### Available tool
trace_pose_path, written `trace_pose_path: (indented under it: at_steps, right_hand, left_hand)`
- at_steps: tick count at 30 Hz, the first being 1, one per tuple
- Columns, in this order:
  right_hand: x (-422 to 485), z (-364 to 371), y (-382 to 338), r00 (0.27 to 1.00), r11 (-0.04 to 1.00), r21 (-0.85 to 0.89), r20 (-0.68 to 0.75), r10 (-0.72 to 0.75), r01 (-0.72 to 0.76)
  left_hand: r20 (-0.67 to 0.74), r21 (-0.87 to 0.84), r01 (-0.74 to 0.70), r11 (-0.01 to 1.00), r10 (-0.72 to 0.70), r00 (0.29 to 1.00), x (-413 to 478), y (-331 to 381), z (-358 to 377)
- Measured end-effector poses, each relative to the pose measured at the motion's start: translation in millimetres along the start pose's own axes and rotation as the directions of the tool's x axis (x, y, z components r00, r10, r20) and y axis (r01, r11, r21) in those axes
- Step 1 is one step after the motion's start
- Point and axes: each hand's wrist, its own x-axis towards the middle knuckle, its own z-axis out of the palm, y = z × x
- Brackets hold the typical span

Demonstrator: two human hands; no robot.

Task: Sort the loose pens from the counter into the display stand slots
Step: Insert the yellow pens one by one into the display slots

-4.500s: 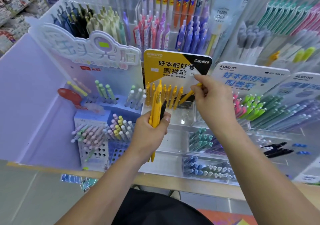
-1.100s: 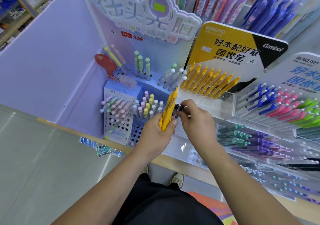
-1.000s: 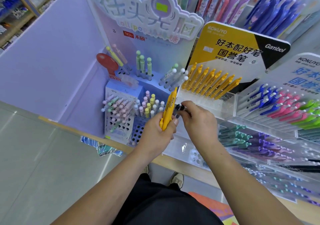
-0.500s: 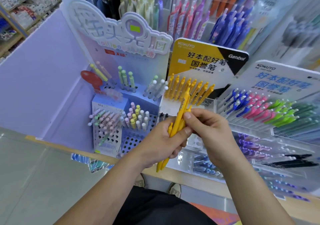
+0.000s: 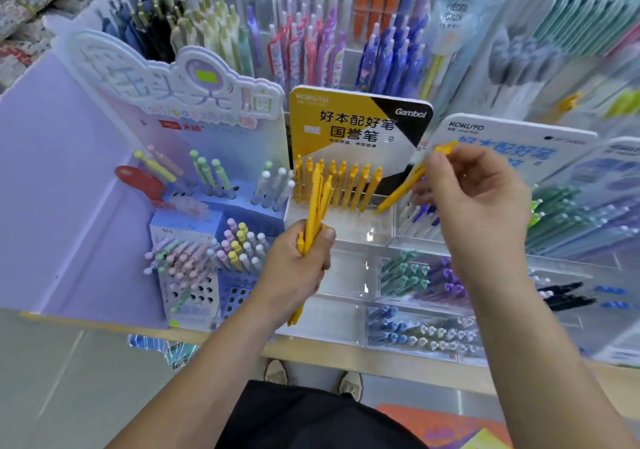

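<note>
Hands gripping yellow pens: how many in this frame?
2. The left hand grips a bunch of yellow pens at centre; the right hand pinches one yellow pen, raised to the right.

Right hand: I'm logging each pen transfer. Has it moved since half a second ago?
Yes: the right hand, pinching a yellow pen, went up and right, now overlapping the white Kokuyo sign.

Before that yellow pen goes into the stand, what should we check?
1. The right hand pinches the single pen: ok.
2. Its tip points down toward the yellow row: ok.
3. Its colour matches that row: ok.
4. The left hand grips the bundle firmly: ok.
5. A free slot at the row's right end: cannot tell.
</note>
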Motion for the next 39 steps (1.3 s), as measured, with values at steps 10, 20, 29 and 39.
trace_pose_path:
  at_steps: [10, 20, 29, 39]
  right_hand:
    - [17, 14, 27, 0.940, 0.725, -0.599, 0.209, -0.269, 0.340]
    - [22, 7, 25, 0.931, 0.670, -0.648, 0.241, -0.272, 0.364]
    - [23, 23, 40, 0.921, 0.615, -0.686, 0.301, -0.248, 0.389]
    - [35, 21, 37, 0.897, 0.564, -0.698, 0.368, -0.246, 0.441]
  left_hand:
    - [-0.017, 0.015, -0.025, 1.000, 0.025, 1.000, 3, 6, 10]
    - [0.007, -0.017, -0.031, 0.999, 0.031, 0.999, 5, 10, 16]
    - [0.030, -0.068, 0.000, 0.998, 0.002, 1.000, 8, 12, 20]
    - [0.072, -0.093, -0.001, 0.996, 0.007, 0.997, 6, 14, 19]
